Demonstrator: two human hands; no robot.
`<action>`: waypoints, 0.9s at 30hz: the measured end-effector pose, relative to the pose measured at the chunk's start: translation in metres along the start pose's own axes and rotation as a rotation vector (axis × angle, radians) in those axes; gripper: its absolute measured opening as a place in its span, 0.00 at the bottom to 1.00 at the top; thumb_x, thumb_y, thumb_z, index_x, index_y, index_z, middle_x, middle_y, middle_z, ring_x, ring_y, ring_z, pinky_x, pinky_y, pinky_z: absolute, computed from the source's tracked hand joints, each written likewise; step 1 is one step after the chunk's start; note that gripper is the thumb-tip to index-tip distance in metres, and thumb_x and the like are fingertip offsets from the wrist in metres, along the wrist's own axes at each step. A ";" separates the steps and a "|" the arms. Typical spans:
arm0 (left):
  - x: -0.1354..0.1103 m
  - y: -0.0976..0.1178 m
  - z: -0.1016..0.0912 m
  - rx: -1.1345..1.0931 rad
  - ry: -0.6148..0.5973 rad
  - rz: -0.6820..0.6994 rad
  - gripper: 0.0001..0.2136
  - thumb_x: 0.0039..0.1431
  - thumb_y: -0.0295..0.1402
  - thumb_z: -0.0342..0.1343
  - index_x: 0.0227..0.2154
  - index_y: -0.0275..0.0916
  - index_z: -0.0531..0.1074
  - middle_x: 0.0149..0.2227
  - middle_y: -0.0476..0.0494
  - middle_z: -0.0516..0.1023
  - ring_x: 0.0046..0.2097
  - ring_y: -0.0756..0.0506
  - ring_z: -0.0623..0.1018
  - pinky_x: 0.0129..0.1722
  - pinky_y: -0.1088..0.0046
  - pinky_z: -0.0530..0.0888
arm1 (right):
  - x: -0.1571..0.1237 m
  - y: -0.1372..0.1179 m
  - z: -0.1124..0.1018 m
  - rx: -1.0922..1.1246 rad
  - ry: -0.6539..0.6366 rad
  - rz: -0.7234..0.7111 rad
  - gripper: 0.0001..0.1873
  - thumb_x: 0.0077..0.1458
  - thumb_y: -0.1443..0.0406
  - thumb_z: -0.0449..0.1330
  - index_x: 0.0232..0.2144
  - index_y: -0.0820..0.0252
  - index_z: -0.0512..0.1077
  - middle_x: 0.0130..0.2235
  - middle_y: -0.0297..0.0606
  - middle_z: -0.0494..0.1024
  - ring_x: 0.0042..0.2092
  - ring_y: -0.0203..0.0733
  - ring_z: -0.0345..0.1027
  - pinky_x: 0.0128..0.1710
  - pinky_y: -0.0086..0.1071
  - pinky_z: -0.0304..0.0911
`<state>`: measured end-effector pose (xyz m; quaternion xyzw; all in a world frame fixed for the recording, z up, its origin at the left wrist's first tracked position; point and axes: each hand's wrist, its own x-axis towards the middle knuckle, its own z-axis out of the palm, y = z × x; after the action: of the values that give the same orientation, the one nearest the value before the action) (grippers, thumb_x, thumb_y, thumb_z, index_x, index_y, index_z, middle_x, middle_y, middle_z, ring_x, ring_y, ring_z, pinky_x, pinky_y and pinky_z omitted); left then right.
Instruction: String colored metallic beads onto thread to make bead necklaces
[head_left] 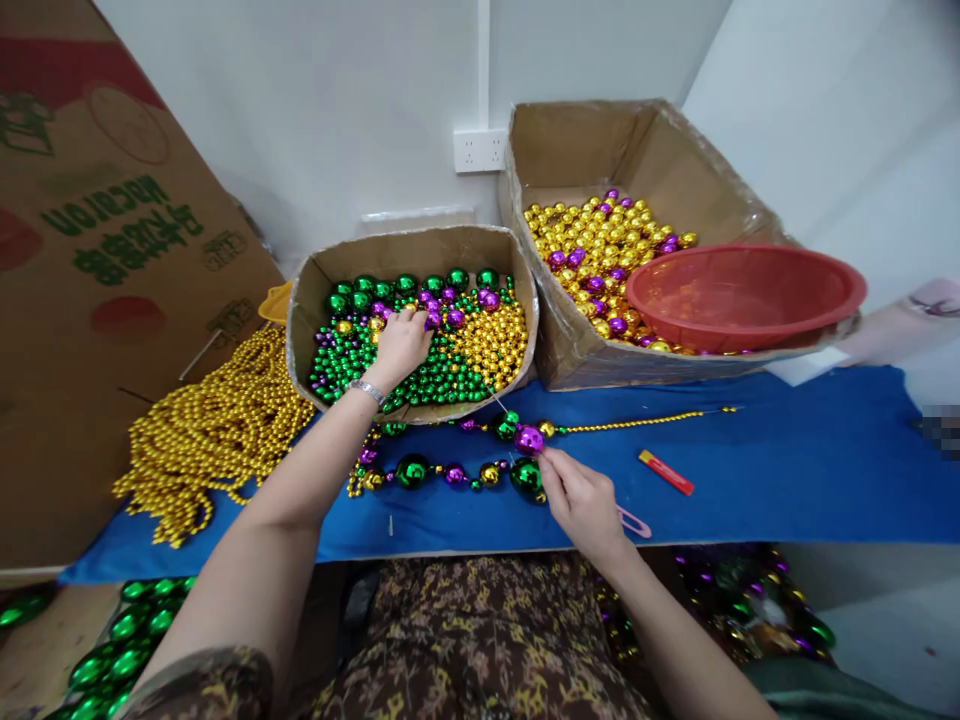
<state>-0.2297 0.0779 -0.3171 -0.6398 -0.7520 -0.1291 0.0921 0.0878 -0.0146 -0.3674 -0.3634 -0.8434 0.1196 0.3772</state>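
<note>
Measured from mid-view, my right hand (583, 498) at five o'clock pinches a purple bead (529, 438) on the string (455, 474) at six. At nine, my left hand (405, 345) sits half-curled among loose beads (450, 383) in the small box (409, 250); what it grips I can't tell. The big box (574, 150) stands at one-thirty.

Blue tabletop (810, 460) under cardboard boxes (600, 366), gold strands (225, 425), beaded garland (412, 471)
</note>
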 end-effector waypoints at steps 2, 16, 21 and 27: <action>0.007 -0.004 0.002 0.041 -0.041 -0.011 0.17 0.62 0.35 0.49 0.51 0.34 0.70 0.49 0.30 0.72 0.51 0.33 0.69 0.47 0.58 0.68 | 0.001 -0.001 0.001 0.002 -0.002 0.005 0.12 0.65 0.66 0.49 0.36 0.60 0.72 0.29 0.38 0.78 0.30 0.37 0.73 0.32 0.28 0.64; -0.008 -0.029 -0.002 0.002 -0.162 0.092 0.14 0.60 0.35 0.53 0.44 0.33 0.74 0.42 0.33 0.76 0.44 0.37 0.75 0.45 0.61 0.71 | -0.001 0.002 0.004 0.025 -0.025 0.018 0.12 0.66 0.65 0.49 0.37 0.60 0.72 0.31 0.39 0.79 0.30 0.37 0.73 0.32 0.28 0.64; -0.024 -0.014 -0.006 -0.390 -0.092 -0.024 0.11 0.54 0.30 0.56 0.40 0.34 0.75 0.40 0.36 0.76 0.43 0.40 0.76 0.46 0.60 0.72 | 0.001 -0.003 0.007 0.048 -0.043 0.015 0.12 0.66 0.65 0.49 0.37 0.60 0.73 0.30 0.39 0.79 0.30 0.37 0.73 0.33 0.28 0.64; -0.059 0.040 -0.021 -1.628 -0.153 -0.300 0.10 0.55 0.34 0.58 0.39 0.38 0.71 0.40 0.42 0.77 0.40 0.47 0.78 0.44 0.62 0.77 | 0.002 -0.007 0.005 0.026 -0.027 -0.001 0.13 0.65 0.65 0.50 0.37 0.60 0.74 0.28 0.38 0.79 0.28 0.36 0.72 0.32 0.27 0.64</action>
<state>-0.1811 0.0219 -0.3119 -0.4063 -0.5049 -0.5998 -0.4692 0.0799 -0.0179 -0.3661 -0.3566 -0.8469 0.1353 0.3705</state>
